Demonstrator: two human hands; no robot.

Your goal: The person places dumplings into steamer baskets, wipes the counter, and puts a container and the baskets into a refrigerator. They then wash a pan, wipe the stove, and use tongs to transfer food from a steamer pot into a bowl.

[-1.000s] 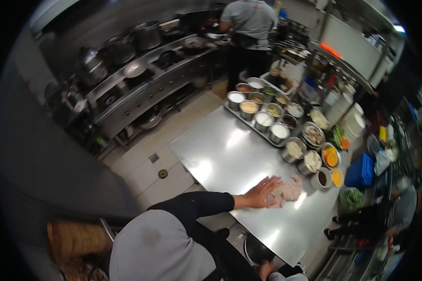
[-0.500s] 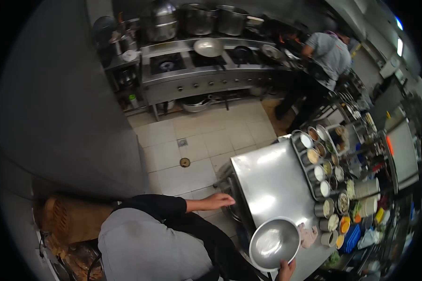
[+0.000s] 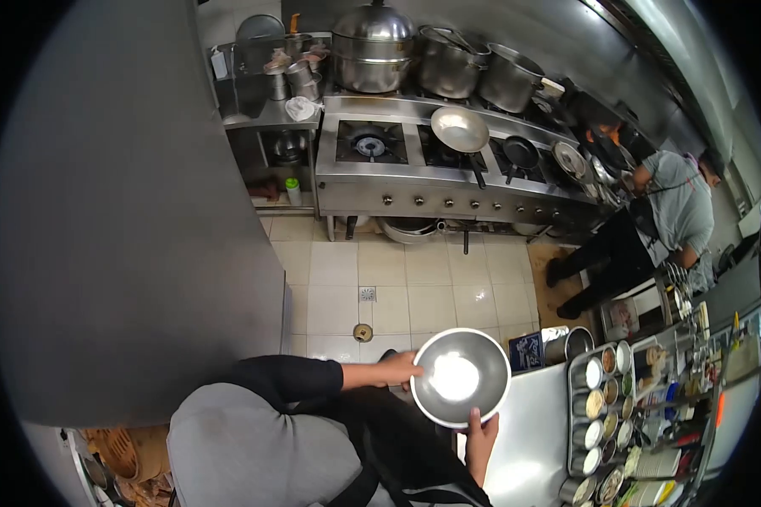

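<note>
A round steel mixing bowl (image 3: 461,378) with nothing visible in it is between my two hands, with bright glare on its inside. My left hand (image 3: 397,369) grips the rim on its left side. On the lower right rim sits my right hand (image 3: 482,433), its thumb over the edge and the other fingers partly hidden. The bowl is over the corner of a steel worktable (image 3: 524,427), close to my legs.
Along the far wall runs a gas stove (image 3: 372,182) with pans and large pots (image 3: 452,72). Another person (image 3: 676,198) works at its right end. Several ingredient tins (image 3: 594,404) line the worktable's right side. A grey panel (image 3: 144,211) rises on the left.
The bowl has moved up and left off the worktable side, toward my left hand. My left hand has taken hold of its rim. The view has turned toward the stove.
</note>
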